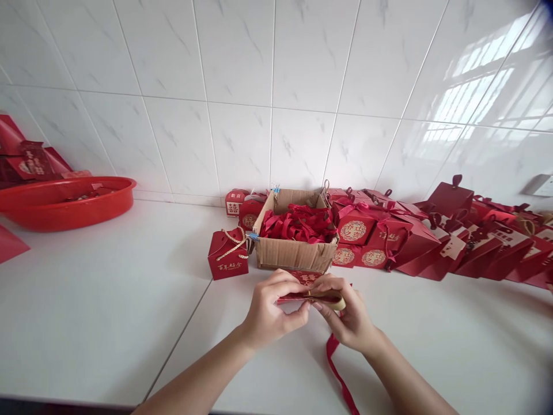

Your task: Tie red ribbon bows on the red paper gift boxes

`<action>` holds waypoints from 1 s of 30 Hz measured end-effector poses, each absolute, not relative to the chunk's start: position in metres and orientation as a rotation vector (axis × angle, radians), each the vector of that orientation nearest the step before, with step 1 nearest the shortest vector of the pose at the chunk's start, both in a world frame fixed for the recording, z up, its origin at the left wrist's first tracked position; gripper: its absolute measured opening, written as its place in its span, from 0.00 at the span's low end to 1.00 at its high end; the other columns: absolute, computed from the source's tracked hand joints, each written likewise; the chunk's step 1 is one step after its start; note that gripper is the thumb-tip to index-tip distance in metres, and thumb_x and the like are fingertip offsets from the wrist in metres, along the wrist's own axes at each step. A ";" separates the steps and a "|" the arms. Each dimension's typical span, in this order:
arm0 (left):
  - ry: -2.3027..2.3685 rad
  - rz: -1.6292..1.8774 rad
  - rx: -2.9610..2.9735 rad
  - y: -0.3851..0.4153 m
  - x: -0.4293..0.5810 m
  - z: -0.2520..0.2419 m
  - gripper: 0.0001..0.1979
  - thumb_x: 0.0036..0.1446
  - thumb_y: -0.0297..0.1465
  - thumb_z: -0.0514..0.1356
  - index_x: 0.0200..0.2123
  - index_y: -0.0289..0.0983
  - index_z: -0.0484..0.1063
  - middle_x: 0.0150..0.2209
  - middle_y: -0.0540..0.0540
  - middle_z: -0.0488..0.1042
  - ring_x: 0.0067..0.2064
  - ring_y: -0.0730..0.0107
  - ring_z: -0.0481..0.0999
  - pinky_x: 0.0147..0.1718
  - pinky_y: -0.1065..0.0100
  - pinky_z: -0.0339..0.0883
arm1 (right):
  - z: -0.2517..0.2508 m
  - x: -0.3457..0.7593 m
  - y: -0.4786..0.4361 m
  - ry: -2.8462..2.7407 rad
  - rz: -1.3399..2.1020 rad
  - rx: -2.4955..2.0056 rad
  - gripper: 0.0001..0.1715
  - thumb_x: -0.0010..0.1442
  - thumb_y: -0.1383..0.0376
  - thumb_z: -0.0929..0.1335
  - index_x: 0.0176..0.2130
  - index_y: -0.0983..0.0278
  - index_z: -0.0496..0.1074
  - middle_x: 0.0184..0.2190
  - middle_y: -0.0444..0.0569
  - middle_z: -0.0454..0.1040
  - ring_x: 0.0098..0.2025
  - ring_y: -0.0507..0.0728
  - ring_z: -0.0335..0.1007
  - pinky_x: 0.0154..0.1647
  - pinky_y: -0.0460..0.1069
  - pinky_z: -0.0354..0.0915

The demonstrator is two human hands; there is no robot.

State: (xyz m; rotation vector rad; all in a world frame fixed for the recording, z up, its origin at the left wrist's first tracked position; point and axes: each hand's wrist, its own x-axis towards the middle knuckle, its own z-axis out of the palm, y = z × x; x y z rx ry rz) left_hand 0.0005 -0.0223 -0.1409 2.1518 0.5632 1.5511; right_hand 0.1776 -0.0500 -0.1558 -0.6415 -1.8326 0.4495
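My left hand (276, 305) pinches the left and middle part of a red paper gift box (305, 278) with gold print, just in front of the cardboard box. On its right side my right hand (348, 314) is closed with thumb and fingers. A pale yellow curved strip (339, 302) bends out beside the right fingers; whether it is part of the gift box, I cannot tell. From below the right hand a red ribbon (337, 369) hangs down onto the white table. The fingers hide much of the gift box.
Red ribbons (298, 223) fill an open cardboard box (294, 255) behind my hands. A finished-looking red gift box with rope handle (228, 262) stands left of it. Several red gift boxes (374, 230) line the tiled wall at right. A red basin (86, 210) stands far left.
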 end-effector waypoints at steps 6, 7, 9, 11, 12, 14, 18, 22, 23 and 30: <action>0.537 1.480 2.084 -0.023 -0.001 -0.139 0.09 0.47 0.22 0.64 0.35 0.35 0.78 0.32 0.43 0.76 0.34 0.66 0.77 0.31 0.66 0.76 | -0.158 0.176 -0.050 -1.817 0.441 -0.670 0.16 0.60 0.72 0.66 0.46 0.58 0.61 0.38 0.49 0.69 0.39 0.56 0.71 0.34 0.49 0.72; 0.536 1.460 2.076 -0.023 -0.001 -0.139 0.09 0.48 0.22 0.64 0.35 0.35 0.79 0.32 0.43 0.75 0.35 0.66 0.77 0.31 0.67 0.76 | -0.158 0.176 -0.050 -1.818 0.425 -0.678 0.16 0.60 0.72 0.66 0.46 0.58 0.61 0.37 0.49 0.69 0.39 0.56 0.71 0.34 0.49 0.71; 0.531 1.448 2.088 -0.023 -0.002 -0.139 0.10 0.48 0.22 0.63 0.36 0.35 0.79 0.33 0.42 0.74 0.35 0.66 0.77 0.31 0.68 0.76 | -0.157 0.176 -0.050 -1.820 0.393 -0.690 0.16 0.59 0.72 0.67 0.46 0.58 0.61 0.37 0.49 0.70 0.38 0.56 0.71 0.35 0.50 0.71; 0.520 1.484 2.142 -0.024 -0.002 -0.138 0.10 0.49 0.22 0.63 0.36 0.35 0.79 0.32 0.43 0.73 0.35 0.67 0.76 0.31 0.68 0.75 | -0.155 0.175 -0.051 -1.816 0.388 -0.695 0.16 0.60 0.72 0.67 0.45 0.58 0.61 0.37 0.49 0.70 0.38 0.56 0.71 0.35 0.50 0.71; 0.509 1.514 2.176 -0.024 -0.002 -0.138 0.10 0.49 0.22 0.63 0.35 0.36 0.79 0.32 0.44 0.73 0.34 0.68 0.76 0.31 0.69 0.75 | -0.155 0.175 -0.052 -1.811 0.395 -0.695 0.15 0.60 0.72 0.66 0.45 0.58 0.61 0.37 0.49 0.70 0.38 0.56 0.72 0.35 0.50 0.71; 0.479 1.564 2.233 -0.023 -0.003 -0.138 0.09 0.49 0.22 0.63 0.35 0.37 0.79 0.32 0.45 0.72 0.34 0.69 0.75 0.32 0.69 0.74 | -0.154 0.174 -0.053 -1.801 0.410 -0.693 0.15 0.60 0.71 0.66 0.45 0.58 0.61 0.37 0.49 0.71 0.38 0.56 0.72 0.36 0.49 0.71; 0.428 1.584 2.273 -0.022 -0.005 -0.136 0.09 0.50 0.22 0.63 0.34 0.38 0.79 0.33 0.46 0.70 0.35 0.69 0.75 0.33 0.68 0.73 | -0.153 0.172 -0.055 -1.784 0.482 -0.652 0.14 0.61 0.70 0.66 0.46 0.58 0.60 0.37 0.49 0.72 0.39 0.55 0.73 0.36 0.49 0.73; 0.417 1.587 2.289 -0.021 -0.006 -0.136 0.09 0.50 0.22 0.62 0.34 0.40 0.78 0.33 0.47 0.68 0.35 0.70 0.73 0.32 0.69 0.73 | -0.154 0.171 -0.055 -1.772 0.570 -0.634 0.14 0.62 0.68 0.66 0.47 0.59 0.60 0.37 0.50 0.73 0.37 0.55 0.74 0.35 0.49 0.74; 0.407 1.588 2.295 -0.020 -0.006 -0.136 0.09 0.50 0.22 0.63 0.34 0.40 0.78 0.32 0.47 0.67 0.35 0.70 0.73 0.31 0.69 0.72 | -0.154 0.171 -0.055 -1.773 0.572 -0.637 0.13 0.62 0.68 0.66 0.47 0.59 0.61 0.37 0.50 0.73 0.37 0.55 0.74 0.35 0.49 0.74; 0.370 1.592 2.349 -0.018 -0.006 -0.138 0.11 0.52 0.21 0.62 0.37 0.40 0.77 0.30 0.48 0.65 0.36 0.69 0.71 0.31 0.70 0.72 | -0.147 0.172 -0.053 -1.792 0.464 -0.633 0.12 0.60 0.68 0.67 0.45 0.60 0.65 0.37 0.51 0.74 0.39 0.56 0.73 0.38 0.51 0.72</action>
